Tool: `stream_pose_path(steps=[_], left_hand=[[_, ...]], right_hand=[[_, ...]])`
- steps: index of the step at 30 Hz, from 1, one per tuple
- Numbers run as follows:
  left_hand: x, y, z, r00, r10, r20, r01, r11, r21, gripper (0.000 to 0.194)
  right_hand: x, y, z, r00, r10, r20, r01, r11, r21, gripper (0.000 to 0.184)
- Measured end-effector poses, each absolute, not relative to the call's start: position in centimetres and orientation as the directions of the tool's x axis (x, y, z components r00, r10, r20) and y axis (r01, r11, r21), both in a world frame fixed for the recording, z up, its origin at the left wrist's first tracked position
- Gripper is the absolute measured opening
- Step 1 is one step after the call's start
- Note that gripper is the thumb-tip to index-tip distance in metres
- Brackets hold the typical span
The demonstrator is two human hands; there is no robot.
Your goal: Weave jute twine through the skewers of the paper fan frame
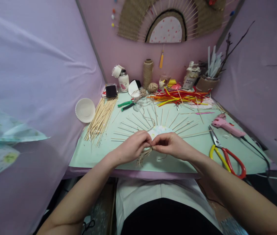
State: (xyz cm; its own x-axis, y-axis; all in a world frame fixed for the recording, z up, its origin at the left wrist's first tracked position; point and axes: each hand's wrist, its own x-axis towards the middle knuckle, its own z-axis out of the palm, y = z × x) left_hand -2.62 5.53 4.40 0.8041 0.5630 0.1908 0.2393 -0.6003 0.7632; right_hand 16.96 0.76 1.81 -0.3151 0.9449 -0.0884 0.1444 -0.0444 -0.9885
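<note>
Both hands meet at the table's front middle, fingertips almost touching. My left hand is closed in a pinch at the top of a small bundle of twine. Thumb and forefinger of my right hand pinch the same twine from the other side. Loose twine ends hang below the fingers. Just beyond the hands lies a half-round patterned cloth piece, partly covered by them. Thin wooden sticks fan out from its edge, and a strand of twine loops over it at the left.
Scissors and a pink glue gun lie at right. A pile of sticks and a white bowl are at left. Green-handled pliers, a twine spool and coloured pipe cleaners are behind.
</note>
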Motion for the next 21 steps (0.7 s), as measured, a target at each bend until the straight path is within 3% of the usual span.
stream_pose_path(steps=[5, 8, 11, 16, 18, 21], left_hand=[[-2.4, 5.1, 4.0, 0.713, 0.698, 0.067, 0.204, -0.297, 0.933, 0.007], [-2.5, 5.0, 4.0, 0.742, 0.656, -0.135, 0.154, 0.03, 0.988, 0.009], [-2.7, 5.1, 4.0, 0.756, 0.54, -0.37, 0.2, 0.349, 0.916, 0.018], [-2.9, 4.7, 4.4, 0.738, 0.502, -0.451, 0.02, 0.653, 0.757, 0.021], [-2.6, 4.0, 4.6, 0.688, 0.571, -0.449, -0.145, 0.714, 0.685, 0.022], [-2.0, 2.6, 4.7, 0.573, 0.707, -0.415, -0.361, 0.672, 0.646, 0.027]], right_hand=[[16.8, 0.0, 1.9, -0.361, 0.924, -0.125, 0.179, -0.063, -0.982, 0.017], [16.7, -0.8, 1.8, -0.377, 0.917, -0.128, 0.223, -0.044, -0.974, 0.016], [16.7, -1.4, 1.5, -0.391, 0.912, -0.121, 0.26, -0.017, -0.966, 0.016], [16.9, -1.8, 1.6, -0.387, 0.918, -0.081, 0.282, 0.034, -0.959, 0.015], [17.0, -1.9, 2.0, -0.361, 0.931, -0.058, 0.299, 0.057, -0.953, 0.012], [17.2, -2.1, 2.5, -0.325, 0.946, -0.002, 0.312, 0.105, -0.944, 0.009]])
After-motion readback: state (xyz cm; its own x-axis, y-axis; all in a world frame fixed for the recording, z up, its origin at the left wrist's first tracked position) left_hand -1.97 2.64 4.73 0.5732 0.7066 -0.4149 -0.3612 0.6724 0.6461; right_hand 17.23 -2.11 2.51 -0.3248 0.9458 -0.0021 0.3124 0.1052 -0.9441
